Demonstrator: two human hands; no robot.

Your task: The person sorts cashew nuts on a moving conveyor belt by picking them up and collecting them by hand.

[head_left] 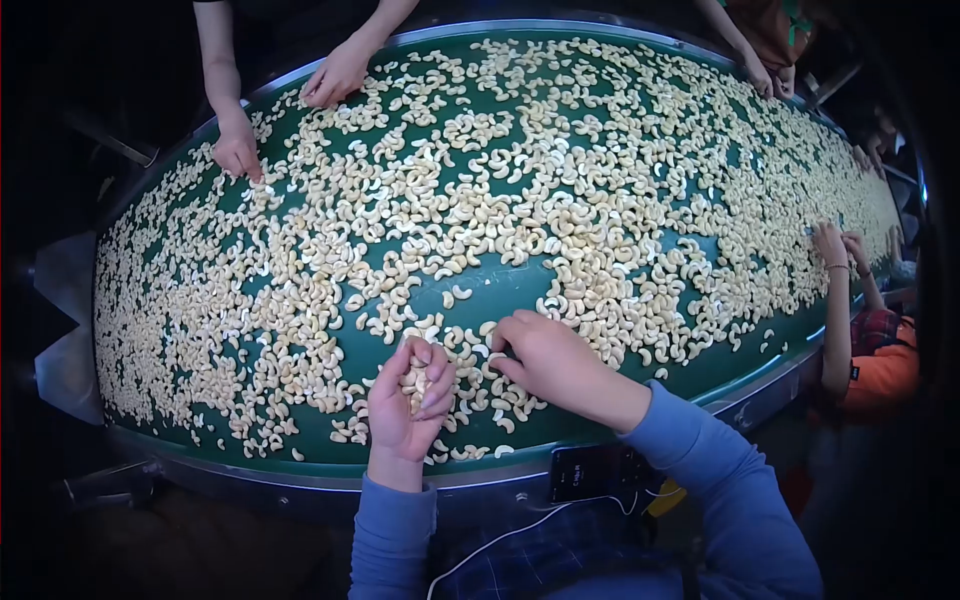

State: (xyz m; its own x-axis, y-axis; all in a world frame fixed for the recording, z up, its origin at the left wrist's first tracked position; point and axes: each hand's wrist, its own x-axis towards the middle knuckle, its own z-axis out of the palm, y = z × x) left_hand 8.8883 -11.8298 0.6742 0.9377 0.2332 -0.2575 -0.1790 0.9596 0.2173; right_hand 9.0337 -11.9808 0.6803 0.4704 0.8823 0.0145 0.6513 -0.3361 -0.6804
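Note:
Pale cashew nuts (590,215) lie scattered thickly over a green conveyor belt (505,290). My left hand (410,405) is held palm up above the near side of the belt, its fingers curled around several cashews. To its right, my right hand (550,365) hovers palm down over the nuts, thumb and forefinger bent towards each other. Whether a nut sits between those fingertips is hidden. Several loose cashews lie on the belt between and below my two hands.
Across the belt a co-worker's two hands (338,75) touch the nuts. Other people's hands (830,243) work at the right side and far right. A metal rim (470,487) edges the belt. A phone (592,473) with a white cable (490,545) rests at the near edge.

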